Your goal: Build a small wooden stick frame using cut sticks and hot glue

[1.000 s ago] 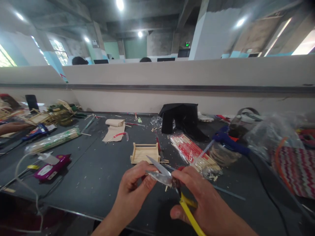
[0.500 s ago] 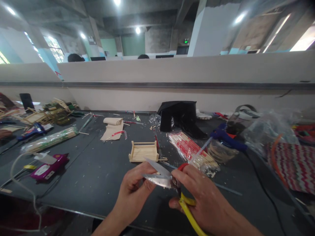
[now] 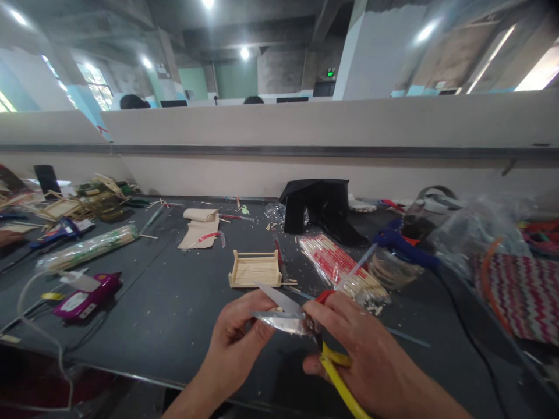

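Note:
My right hand grips a pair of scissors with yellow and red handles; the blades stand apart and point left. Close by, my left hand is closed in a pinch at the blades. A small pale bit shows between the blades near its fingertips, but what the fingers hold is mostly hidden. Just beyond the blades, a small tray-like frame of wooden sticks with corner posts and a raised back rail rests on the dark table.
Red-wrapped wooden sticks lie right of the frame, near a blue glue gun with a cord. Brown paper and black cloth are behind. To the left are a purple device and a bagged stick bundle.
The scissors and my right hand have shifted very slightly; the blades still stand apart. My left hand and the stick frame look the same.

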Demonstrator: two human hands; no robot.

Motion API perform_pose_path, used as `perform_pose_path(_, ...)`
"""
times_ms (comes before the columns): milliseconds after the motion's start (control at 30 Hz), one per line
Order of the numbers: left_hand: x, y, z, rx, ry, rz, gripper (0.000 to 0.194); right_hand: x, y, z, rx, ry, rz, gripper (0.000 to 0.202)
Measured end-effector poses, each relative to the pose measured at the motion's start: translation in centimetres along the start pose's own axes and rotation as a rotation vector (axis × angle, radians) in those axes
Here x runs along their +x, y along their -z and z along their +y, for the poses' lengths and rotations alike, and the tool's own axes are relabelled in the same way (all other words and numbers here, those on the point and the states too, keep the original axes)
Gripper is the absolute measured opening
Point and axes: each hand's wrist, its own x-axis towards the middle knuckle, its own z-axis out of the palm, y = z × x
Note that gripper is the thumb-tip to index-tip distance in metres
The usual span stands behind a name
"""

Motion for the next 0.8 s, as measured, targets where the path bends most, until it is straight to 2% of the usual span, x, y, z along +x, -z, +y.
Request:
perform_pose_path(433, 0.0, -0.2, 0.0, 0.019, 0.047, -0.043, 0.016, -0.3, -0.6, 0.1, -0.044, -0.031, -0.041, 0.054)
perform_pose_path(800, 0.2, -0.1, 0.1, 0.063, 0.038, -0.081, 0.018, -0.4, -1.2, 0.2, -0.11, -0.028, -0.018, 0.045)
